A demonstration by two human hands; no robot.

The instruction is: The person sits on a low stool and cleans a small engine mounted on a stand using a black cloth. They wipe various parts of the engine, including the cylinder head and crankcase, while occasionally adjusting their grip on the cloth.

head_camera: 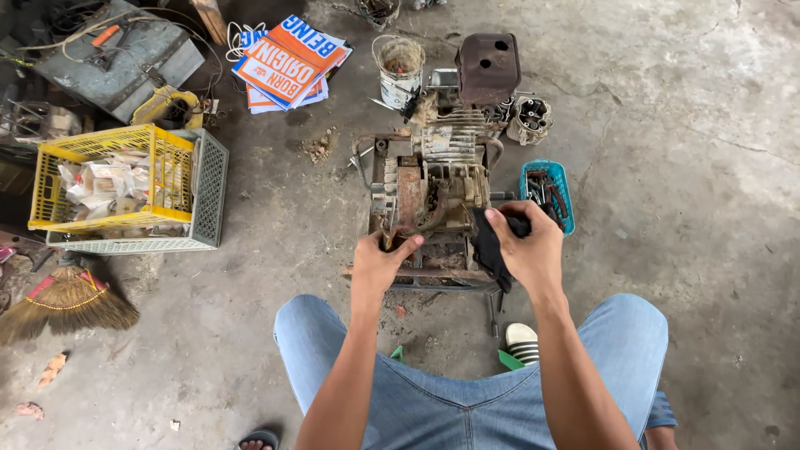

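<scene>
**Both hands on the old engine**

We have a rusty engine (429, 196) on the concrete floor (683, 167), just beyond our knees. Our left hand (379, 262) grips its near edge; our right hand (525, 246) is closed around a black rag (487, 242). A blue tray (550, 187) sits right, yellow crate (108, 179) far left.

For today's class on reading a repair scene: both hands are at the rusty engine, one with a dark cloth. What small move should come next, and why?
Probably wipe: the right hand grips the black cloth against the rusty engine, while the left hand pinches its near edge, seemingly steadying it. A short rub there looks sensible.
</scene>
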